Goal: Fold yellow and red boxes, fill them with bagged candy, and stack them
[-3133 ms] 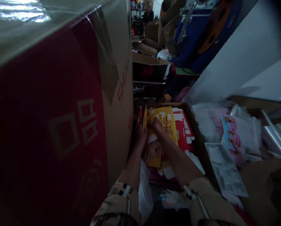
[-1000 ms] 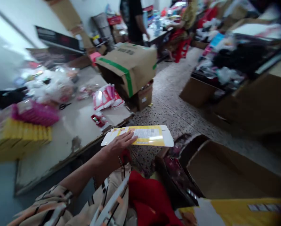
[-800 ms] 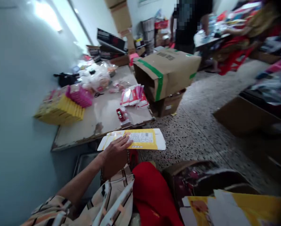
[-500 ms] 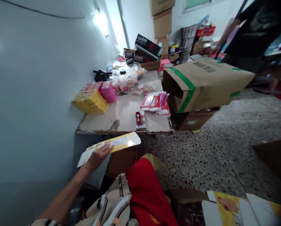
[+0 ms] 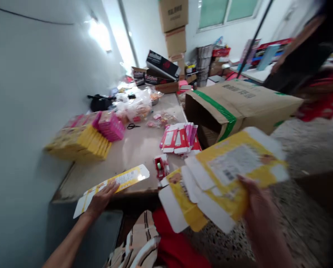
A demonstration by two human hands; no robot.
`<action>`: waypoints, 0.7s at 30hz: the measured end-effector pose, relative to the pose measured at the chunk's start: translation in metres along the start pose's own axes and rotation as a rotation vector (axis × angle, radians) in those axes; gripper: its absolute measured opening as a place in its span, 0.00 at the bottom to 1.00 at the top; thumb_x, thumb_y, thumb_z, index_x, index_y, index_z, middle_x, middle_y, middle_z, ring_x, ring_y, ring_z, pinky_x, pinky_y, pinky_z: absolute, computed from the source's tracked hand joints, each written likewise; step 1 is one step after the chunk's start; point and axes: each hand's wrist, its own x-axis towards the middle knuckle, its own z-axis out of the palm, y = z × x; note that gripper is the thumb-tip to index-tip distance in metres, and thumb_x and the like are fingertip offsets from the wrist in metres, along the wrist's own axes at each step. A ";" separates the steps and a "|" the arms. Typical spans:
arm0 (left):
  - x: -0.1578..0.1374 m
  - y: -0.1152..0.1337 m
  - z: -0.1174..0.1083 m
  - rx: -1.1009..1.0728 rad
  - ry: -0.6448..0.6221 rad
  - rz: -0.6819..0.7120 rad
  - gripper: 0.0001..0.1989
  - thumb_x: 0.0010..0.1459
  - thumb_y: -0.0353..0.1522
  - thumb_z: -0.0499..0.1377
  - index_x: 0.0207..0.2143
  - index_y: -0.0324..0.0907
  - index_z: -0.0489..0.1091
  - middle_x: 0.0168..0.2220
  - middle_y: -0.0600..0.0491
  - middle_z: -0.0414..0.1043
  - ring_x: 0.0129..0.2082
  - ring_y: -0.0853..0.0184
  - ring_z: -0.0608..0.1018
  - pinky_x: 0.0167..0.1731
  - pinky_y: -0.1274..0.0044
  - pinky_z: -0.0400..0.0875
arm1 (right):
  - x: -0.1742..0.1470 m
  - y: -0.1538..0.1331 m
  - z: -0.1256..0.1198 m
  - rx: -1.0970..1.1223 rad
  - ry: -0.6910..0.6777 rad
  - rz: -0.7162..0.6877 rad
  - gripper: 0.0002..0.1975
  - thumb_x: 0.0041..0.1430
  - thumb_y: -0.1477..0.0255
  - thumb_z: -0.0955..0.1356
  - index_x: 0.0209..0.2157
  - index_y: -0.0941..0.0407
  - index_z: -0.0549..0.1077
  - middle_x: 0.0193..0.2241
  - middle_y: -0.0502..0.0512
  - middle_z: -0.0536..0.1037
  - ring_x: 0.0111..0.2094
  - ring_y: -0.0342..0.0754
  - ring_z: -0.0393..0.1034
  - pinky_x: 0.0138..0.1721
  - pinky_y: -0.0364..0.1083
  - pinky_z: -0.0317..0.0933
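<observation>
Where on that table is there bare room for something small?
The widest bare patch of table lies between the pink boxes and the red cartons, with scissors beyond and, nearer, the yellow carton in the left hand. The far end is crowded with plastic bags and black boxes.

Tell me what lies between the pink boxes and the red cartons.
Scissors lie there on the table, nearer the pink boxes than the red cartons, as the head view shows.
</observation>
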 end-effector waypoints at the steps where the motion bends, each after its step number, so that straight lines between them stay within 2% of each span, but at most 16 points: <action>1: 0.021 -0.017 0.024 -0.017 -0.021 0.040 0.28 0.63 0.24 0.46 0.61 0.45 0.72 0.65 0.46 0.69 0.62 0.55 0.75 0.60 0.64 0.73 | 0.017 0.014 0.023 0.025 0.025 0.034 0.24 0.52 0.68 0.77 0.52 0.51 0.77 0.42 0.56 0.84 0.41 0.61 0.82 0.42 0.61 0.80; 3: 0.052 -0.044 0.071 -0.066 -0.084 0.124 0.30 0.62 0.23 0.46 0.63 0.46 0.70 0.66 0.47 0.68 0.63 0.56 0.74 0.60 0.65 0.73 | 0.052 0.047 0.065 0.078 0.049 0.091 0.27 0.45 0.71 0.79 0.50 0.55 0.77 0.38 0.56 0.86 0.40 0.62 0.83 0.42 0.59 0.80; 5: 0.067 -0.062 0.109 -0.131 -0.141 0.200 0.31 0.61 0.23 0.47 0.64 0.46 0.69 0.66 0.48 0.68 0.64 0.57 0.73 0.61 0.66 0.72 | 0.085 0.081 0.097 0.113 0.034 0.099 0.28 0.43 0.73 0.79 0.50 0.58 0.77 0.38 0.56 0.86 0.40 0.61 0.83 0.43 0.58 0.80; 8: 0.066 -0.070 0.145 -0.198 -0.161 0.252 0.31 0.57 0.26 0.53 0.64 0.45 0.70 0.66 0.47 0.67 0.65 0.54 0.72 0.61 0.65 0.72 | 0.117 0.126 0.119 0.134 -0.023 0.081 0.28 0.43 0.74 0.79 0.49 0.58 0.78 0.39 0.56 0.87 0.37 0.59 0.84 0.43 0.56 0.81; 12: 0.061 -0.062 0.162 -0.193 -0.109 0.186 0.27 0.58 0.32 0.57 0.61 0.44 0.72 0.64 0.46 0.70 0.63 0.51 0.74 0.60 0.61 0.72 | 0.127 0.169 0.127 0.139 -0.081 0.094 0.27 0.41 0.74 0.80 0.47 0.58 0.79 0.39 0.56 0.87 0.35 0.59 0.84 0.41 0.56 0.81; 17: 0.066 -0.043 0.172 -0.162 0.025 0.023 0.19 0.63 0.41 0.58 0.53 0.44 0.77 0.52 0.46 0.81 0.50 0.53 0.83 0.49 0.67 0.80 | 0.115 0.200 0.143 0.100 -0.284 0.100 0.29 0.43 0.73 0.80 0.50 0.57 0.78 0.42 0.58 0.86 0.36 0.59 0.83 0.39 0.56 0.81; 21: 0.061 -0.038 0.186 -0.159 0.128 0.076 0.18 0.65 0.41 0.55 0.49 0.42 0.78 0.51 0.45 0.82 0.50 0.53 0.83 0.51 0.65 0.79 | 0.104 0.222 0.165 0.023 -0.437 0.035 0.27 0.47 0.73 0.79 0.51 0.54 0.78 0.45 0.57 0.85 0.40 0.59 0.83 0.42 0.57 0.80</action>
